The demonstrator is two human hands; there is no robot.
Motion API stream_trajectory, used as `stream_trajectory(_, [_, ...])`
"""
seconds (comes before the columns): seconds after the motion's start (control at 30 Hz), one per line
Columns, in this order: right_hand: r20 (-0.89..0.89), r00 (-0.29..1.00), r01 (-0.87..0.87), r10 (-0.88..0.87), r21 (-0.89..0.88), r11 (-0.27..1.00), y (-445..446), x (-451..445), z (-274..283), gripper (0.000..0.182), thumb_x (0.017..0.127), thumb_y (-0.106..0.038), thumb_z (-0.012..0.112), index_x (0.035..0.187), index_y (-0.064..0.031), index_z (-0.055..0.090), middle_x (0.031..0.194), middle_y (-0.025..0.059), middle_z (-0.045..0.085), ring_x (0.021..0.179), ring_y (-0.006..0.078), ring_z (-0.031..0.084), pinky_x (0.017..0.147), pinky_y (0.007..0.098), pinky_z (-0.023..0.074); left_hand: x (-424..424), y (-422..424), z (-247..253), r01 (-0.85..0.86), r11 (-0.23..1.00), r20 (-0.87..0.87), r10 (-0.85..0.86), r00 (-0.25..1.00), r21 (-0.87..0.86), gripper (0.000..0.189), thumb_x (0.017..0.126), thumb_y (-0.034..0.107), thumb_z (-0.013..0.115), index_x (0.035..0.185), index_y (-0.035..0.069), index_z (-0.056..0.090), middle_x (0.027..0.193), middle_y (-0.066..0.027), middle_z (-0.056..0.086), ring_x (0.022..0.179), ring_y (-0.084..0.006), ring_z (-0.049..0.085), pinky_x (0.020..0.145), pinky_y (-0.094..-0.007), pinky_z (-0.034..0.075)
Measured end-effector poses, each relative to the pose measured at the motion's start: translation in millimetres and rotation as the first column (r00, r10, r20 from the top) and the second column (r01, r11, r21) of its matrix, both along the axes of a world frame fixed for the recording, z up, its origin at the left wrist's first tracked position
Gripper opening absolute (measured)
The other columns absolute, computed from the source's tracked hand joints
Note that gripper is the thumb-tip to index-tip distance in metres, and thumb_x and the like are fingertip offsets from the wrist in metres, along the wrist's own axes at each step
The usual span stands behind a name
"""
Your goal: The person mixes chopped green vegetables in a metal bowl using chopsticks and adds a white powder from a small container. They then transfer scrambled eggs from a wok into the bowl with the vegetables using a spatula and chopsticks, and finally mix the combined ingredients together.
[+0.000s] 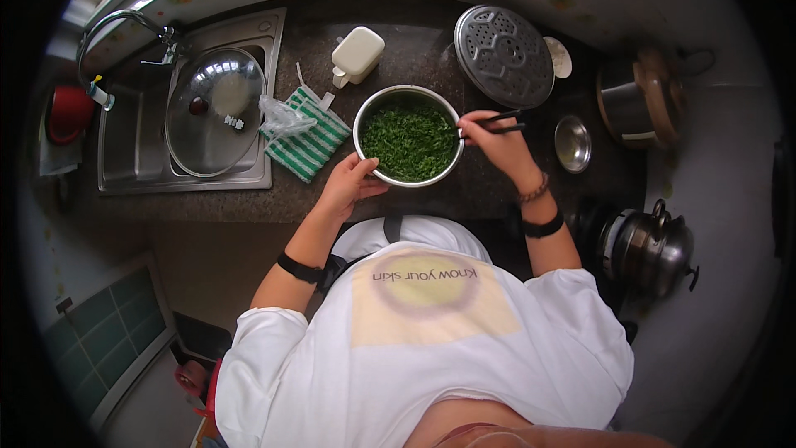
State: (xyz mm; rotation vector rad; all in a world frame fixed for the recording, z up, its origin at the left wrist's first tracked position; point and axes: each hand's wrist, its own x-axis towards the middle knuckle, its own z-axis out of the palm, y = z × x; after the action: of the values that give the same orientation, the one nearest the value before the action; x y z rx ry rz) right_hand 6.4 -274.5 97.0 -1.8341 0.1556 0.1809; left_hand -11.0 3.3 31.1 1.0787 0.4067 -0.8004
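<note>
A round metal bowl [408, 184] stands on the dark stone counter, holding finely chopped greens [410, 142]. My left hand [352, 183] grips its rim at the lower left, thumb on top and fingers outside. At the right rim, my right hand [497, 142] is closed on dark chopsticks [507, 129]; their upper ends stick out to the right, and their tips cannot be made out among the greens. A green-and-white striped cloth [311, 143] lies left of the bowl, with a crumpled clear plastic bag [286, 119] on it.
A white lidded container [359, 53] stands behind the bowl. At the left, a glass lid [214, 137] lies over the steel sink [127, 149]. Rightward are a perforated steamer plate [505, 56], a small metal dish [573, 144], a pale dish [559, 57], a cooker [628, 102] and a steel pot [653, 255].
</note>
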Motion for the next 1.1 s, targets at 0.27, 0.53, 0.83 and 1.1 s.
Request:
stream_trajectory(0.27, [0.011, 0.997, 0.079, -0.081, 0.139, 0.987, 50, -16, -8, 0.013, 0.088, -0.008, 0.062, 0.093, 0.0034, 0.068, 0.088, 0.0074, 0.068, 0.081, 0.0133, 0.066, 0.069, 0.0242, 0.0548, 1, -10, -1, 0.074, 0.997, 0.038, -0.073, 0.997, -0.026, 0.023, 0.093, 0.020, 0.056, 0.109, 0.003, 0.053, 0.098, -0.0081, 0.063, 0.085, -0.0172, 0.065, 0.078, -0.0315, 0.056])
stream_trajectory(0.53, [0.362, 0.873, -0.271, 0.326, -0.194, 0.943, 30, -26, 13, 0.010, 0.083, -0.005, 0.066, 0.091, 0.0007, 0.068, 0.084, 0.0101, 0.067, 0.074, 0.0187, 0.065, 0.065, 0.0273, 0.0505, 0, -2, 0, 0.026, 0.997, -0.008, -0.026, 1.000, -0.068, 0.021, 0.093, 0.017, 0.054, 0.109, 0.003, 0.053, 0.101, -0.0101, 0.064, 0.090, -0.0194, 0.065, 0.081, -0.0347, 0.056])
stream_trajectory(0.83, [0.472, 0.602, -0.251, 0.644, -0.653, 0.714, 2, -51, 32, 0.016, 0.075, -0.008, 0.072, 0.089, -0.0071, 0.066, 0.083, 0.0052, 0.063, 0.070, 0.0216, 0.062, 0.061, 0.0296, 0.0507, 12, 8, -2, 0.034, 0.999, 0.037, -0.033, 0.999, -0.029, 0.024, 0.094, 0.017, 0.052, 0.115, 0.005, 0.049, 0.105, -0.0106, 0.064, 0.089, -0.0212, 0.066, 0.079, -0.0379, 0.056])
stream_trajectory(1.1, [0.555, 0.600, -0.237, 0.576, -0.564, 0.791, -3, -56, 32, 0.016, 0.080, -0.007, 0.068, 0.095, -0.0050, 0.066, 0.086, 0.0072, 0.063, 0.071, 0.0203, 0.063, 0.062, 0.0284, 0.0520, 11, 9, 3, -0.025, 0.999, 0.059, 0.027, 0.998, -0.042, 0.018, 0.092, 0.014, 0.053, 0.107, 0.003, 0.054, 0.099, -0.0098, 0.064, 0.085, -0.0199, 0.066, 0.078, -0.0360, 0.057])
